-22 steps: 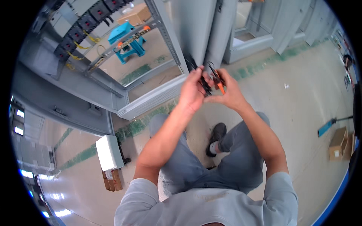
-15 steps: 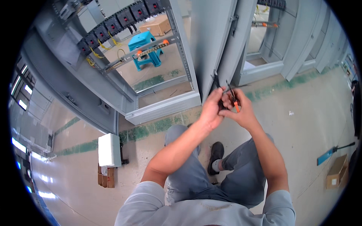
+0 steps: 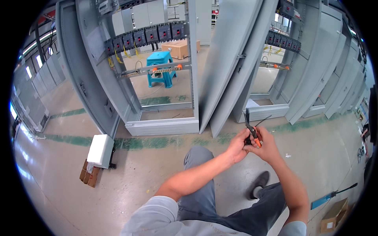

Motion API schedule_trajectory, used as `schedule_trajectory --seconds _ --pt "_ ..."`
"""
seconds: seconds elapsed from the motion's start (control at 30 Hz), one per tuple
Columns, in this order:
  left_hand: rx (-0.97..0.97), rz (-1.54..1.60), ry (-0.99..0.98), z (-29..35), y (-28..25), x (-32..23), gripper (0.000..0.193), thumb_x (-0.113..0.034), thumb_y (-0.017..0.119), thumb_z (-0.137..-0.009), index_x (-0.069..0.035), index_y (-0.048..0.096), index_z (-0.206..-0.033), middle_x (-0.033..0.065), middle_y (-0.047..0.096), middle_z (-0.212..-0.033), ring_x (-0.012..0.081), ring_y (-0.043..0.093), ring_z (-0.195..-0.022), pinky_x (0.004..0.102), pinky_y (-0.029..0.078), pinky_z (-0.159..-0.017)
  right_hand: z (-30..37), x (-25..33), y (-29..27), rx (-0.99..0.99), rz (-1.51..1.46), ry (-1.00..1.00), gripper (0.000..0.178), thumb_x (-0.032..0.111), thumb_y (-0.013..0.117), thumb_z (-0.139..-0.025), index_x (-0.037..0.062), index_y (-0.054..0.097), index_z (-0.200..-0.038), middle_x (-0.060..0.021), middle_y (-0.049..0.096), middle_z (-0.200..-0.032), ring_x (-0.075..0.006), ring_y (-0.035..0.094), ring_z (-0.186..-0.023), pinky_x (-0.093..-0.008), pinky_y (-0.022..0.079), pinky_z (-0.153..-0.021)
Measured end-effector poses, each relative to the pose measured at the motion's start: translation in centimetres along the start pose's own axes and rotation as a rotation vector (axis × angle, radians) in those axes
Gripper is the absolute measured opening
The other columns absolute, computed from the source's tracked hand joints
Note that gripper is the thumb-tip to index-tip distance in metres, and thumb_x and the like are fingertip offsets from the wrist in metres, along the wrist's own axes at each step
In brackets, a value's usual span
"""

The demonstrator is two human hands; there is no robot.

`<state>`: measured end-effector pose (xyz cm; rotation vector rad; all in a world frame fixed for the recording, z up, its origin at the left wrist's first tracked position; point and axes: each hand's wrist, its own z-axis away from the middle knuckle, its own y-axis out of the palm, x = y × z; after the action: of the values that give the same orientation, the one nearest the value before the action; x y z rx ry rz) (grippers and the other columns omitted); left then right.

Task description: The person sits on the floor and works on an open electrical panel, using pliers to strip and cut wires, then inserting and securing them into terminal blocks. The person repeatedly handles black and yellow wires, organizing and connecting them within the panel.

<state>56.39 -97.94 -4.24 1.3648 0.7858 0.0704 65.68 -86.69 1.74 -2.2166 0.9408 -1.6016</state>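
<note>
My left hand (image 3: pixel 236 148) is closed round a bundle of thin black strips (image 3: pixel 247 116) that look like cable ties. Their ends stick up past the fingers. Close against it, my right hand (image 3: pixel 269 147) grips orange-handled cutting pliers (image 3: pixel 257 142), the dark jaws pointing up and left to the strips. A single thin dark strip (image 3: pixel 264 120) slants out up and right beside the jaws. Both hands are held in front of me, above the floor. The fingers hide the lower part of the bundle.
Ahead stands a grey open cabinet (image 3: pixel 165 128) with a row of black breakers (image 3: pixel 151 35). Grey door panels (image 3: pixel 224 78) stand right of it. A blue stool (image 3: pixel 160 59) shows through its frame. A white box (image 3: pixel 100 150) is at left, a cardboard box (image 3: pixel 334 215) at right.
The view has tilted and shifted, so the cabinets appear more upright and the hands lower and further right. My visible shoe has moved right. Both hands still hold the same things.
</note>
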Motion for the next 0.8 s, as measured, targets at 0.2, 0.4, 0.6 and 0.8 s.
schedule_trajectory --seconds 0.2,0.4,0.6,0.8 --pt "-0.029 -0.112 -0.102 -3.0 2.0 8.9 0.023 -0.025 0.042 -0.111 -0.006 0.055 -0.113 0.0027 0.055 -0.088 0.0154 0.057 -0.078 0.0306 0.053 -0.072 7.0 -6.1 -4.7 -0.213 0.097 0.046 0.057 0.023 0.094 -0.067 0.0044 0.059 -0.108 -0.0023 0.064 -0.081 -0.0169 0.063 -0.071 -0.0309 0.053 -0.068" --pt "0.037 -0.113 -0.165 -6.3 5.5 15.9 0.021 -0.022 0.044 -0.11 -0.006 0.056 -0.111 0.0033 0.057 -0.091 0.0152 0.059 -0.083 0.0301 0.053 -0.076 11.4 -8.9 -11.3 -0.309 0.138 0.152 0.065 0.031 0.094 -0.067 0.0034 0.059 -0.113 -0.0064 0.068 -0.089 -0.022 0.067 -0.078 -0.034 0.055 -0.072" --pt "0.041 -0.356 -0.039 -7.4 6.3 17.3 0.009 -0.017 0.054 -0.103 -0.009 0.058 -0.103 0.003 0.061 -0.095 0.0137 0.06 -0.087 0.0295 0.05 -0.081 11.9 -13.5 -15.4 -0.225 0.192 -0.025 0.084 0.061 0.084 -0.069 0.0029 0.06 -0.125 -0.0184 0.068 -0.11 -0.0349 0.068 -0.1 -0.0436 0.054 -0.086" --pt "-0.057 -0.492 0.087 -10.5 7.4 17.5 0.028 -0.017 0.056 -0.104 -0.007 0.053 -0.131 0.004 0.062 -0.087 0.0149 0.064 -0.082 0.032 0.056 -0.075 15.8 -16.6 -22.6 -0.42 0.119 -0.006 0.058 0.042 0.079 -0.086 0.002 0.058 -0.121 -0.0146 0.064 -0.096 -0.0303 0.064 -0.086 -0.0399 0.052 -0.079"
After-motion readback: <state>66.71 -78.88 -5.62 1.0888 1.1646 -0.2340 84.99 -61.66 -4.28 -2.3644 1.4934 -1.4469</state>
